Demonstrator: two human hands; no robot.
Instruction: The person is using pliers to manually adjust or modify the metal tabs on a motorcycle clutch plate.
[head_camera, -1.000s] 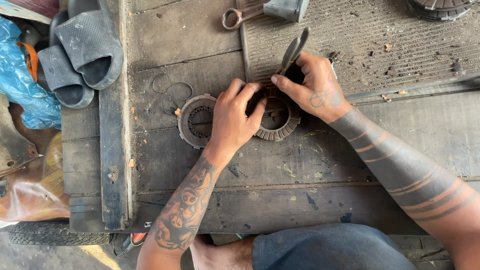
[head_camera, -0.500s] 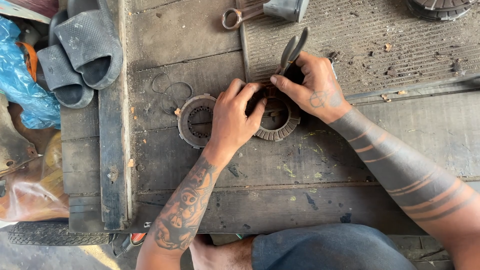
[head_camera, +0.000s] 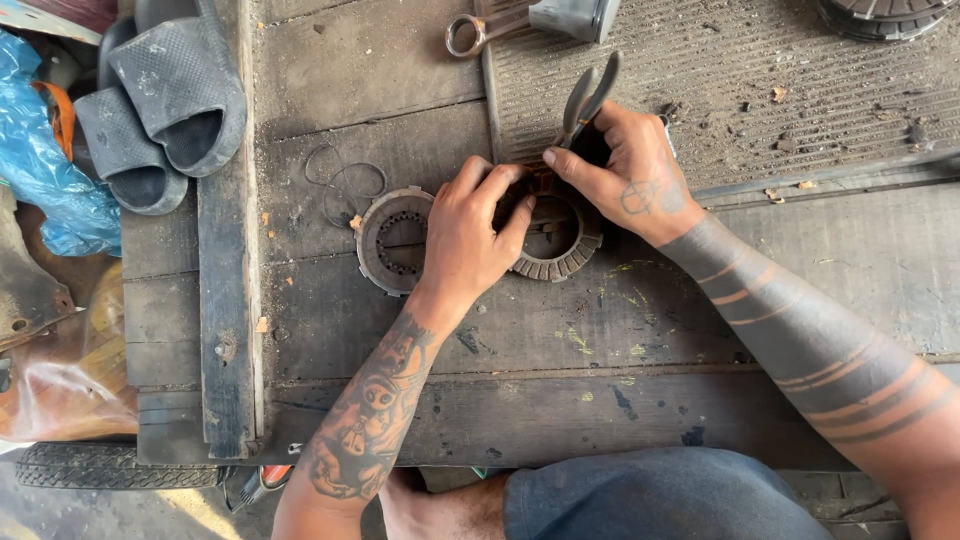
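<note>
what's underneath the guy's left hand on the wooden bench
Under the left hand lie two round clutch parts: a flat ring plate showing to its left and a toothed disc to its right. The hand covers where they meet, so any overlap cannot be seen.

2 ringed discs (head_camera: 395, 240) lie side by side on the wooden platform (head_camera: 560, 400).

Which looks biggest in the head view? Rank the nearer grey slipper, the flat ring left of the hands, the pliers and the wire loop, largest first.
1. Grey slipper, clearly largest.
2. Pliers, though the right hand hides the tip.
3. Flat ring, partly under the left hand.
4. Wire loop, close to the ring; unsure.
</note>
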